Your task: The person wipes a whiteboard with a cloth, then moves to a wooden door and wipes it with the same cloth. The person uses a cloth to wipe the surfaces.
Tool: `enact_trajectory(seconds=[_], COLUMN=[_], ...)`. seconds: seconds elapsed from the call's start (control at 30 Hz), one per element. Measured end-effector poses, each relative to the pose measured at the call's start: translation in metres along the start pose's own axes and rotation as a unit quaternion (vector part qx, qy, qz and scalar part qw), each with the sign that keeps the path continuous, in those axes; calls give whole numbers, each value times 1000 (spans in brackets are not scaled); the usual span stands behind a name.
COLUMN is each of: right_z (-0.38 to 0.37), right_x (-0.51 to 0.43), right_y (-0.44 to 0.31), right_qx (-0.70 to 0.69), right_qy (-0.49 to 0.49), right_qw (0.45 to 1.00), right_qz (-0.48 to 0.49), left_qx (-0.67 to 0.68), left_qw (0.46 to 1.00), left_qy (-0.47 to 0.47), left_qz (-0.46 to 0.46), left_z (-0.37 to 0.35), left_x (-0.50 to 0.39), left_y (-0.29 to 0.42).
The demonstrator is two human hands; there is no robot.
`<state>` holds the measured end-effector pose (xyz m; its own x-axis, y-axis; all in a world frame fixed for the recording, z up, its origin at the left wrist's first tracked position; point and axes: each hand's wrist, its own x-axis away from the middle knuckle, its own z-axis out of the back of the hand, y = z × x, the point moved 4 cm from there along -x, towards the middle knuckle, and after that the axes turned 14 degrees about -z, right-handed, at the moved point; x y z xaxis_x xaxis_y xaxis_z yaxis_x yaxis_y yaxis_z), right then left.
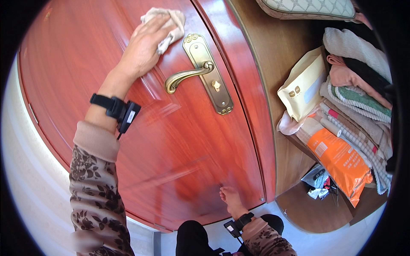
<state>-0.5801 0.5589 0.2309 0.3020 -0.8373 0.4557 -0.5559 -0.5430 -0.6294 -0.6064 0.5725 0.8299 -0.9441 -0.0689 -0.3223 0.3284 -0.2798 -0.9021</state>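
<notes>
My left hand point(145, 48) is spread flat over a crumpled whitish cloth point(174, 27), pressing it to a glossy reddish-brown wooden door point(105, 64). Just right of the cloth is a brass handle plate point(221, 96) with scrolled ends. It carries a curved brass lever handle point(185, 76) and a small brass thumb-turn point(216, 85) below. Low in front of the door, my right hand point(230, 198) hangs with its fingers curled in and no object visible in them.
To the right, a wooden shelf unit point(267, 60) bears a patterned bag point(307, 8), a cream paper bag point(301, 83), folded towels point(358, 99) and an orange plastic package point(341, 160). Small packets point(320, 182) lie on its lower rounded shelf point(315, 211). A pale wall point(35, 153) borders the door's left.
</notes>
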Motion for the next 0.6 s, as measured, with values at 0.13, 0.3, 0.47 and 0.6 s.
enact_trajectory(seconds=[0.13,0.3,0.47,0.6], right_z=[3,10,10,10], right_x=[-4,-4,-2,-1], right_y=[2,3,4,4], right_qx=[-1,10,18,17], right_qy=[-1,17,20,16], right_qw=[1000,1000,1000,1000], right_qz=[12,15,9,4], left_qx=[55,107,46,-44], left_qw=[998,991,997,998], left_qy=[-33,-85,-66,11], left_qz=[-13,-11,-17,39], left_z=[6,13,18,19], left_x=[25,55,47,21], left_y=[27,57,46,-3])
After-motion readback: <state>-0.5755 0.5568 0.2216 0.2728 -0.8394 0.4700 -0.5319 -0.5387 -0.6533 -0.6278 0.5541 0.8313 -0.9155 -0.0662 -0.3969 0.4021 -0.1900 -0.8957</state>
